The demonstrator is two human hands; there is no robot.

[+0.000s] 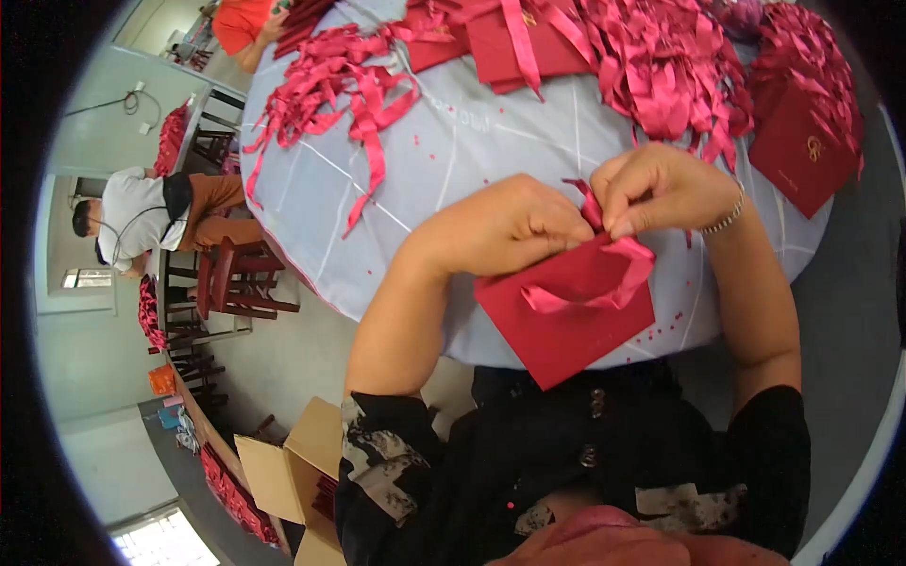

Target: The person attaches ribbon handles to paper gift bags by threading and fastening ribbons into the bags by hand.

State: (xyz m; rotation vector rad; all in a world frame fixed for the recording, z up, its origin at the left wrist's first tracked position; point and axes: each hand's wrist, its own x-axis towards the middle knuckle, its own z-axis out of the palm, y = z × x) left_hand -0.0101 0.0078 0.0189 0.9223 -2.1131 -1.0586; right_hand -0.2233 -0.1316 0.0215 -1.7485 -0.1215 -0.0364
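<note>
A small dark red paper gift bag (pixel 566 328) is held tilted over the near edge of the table. My left hand (pixel 514 226) is closed at its upper edge, fingers curled and the tips partly hidden. Beside it, my right hand (pixel 665 189) pinches a pink ribbon (pixel 591 204) at the top of the bag, thumb and forefinger together. A ribbon handle (pixel 604 294) loops across the bag's near face. Both hands nearly meet at the bag's rim.
A grey-blue cloth (pixel 472 141) covers the round table. Heaped ribbon-handled bags (pixel 651 75) lie along its far side, with more bags (pixel 802 151) at right. Left are an open cardboard box (pixel 300 453), wooden stools (pixel 236 283) and a person (pixel 142 212); another person (pixel 247 28) is at the far edge.
</note>
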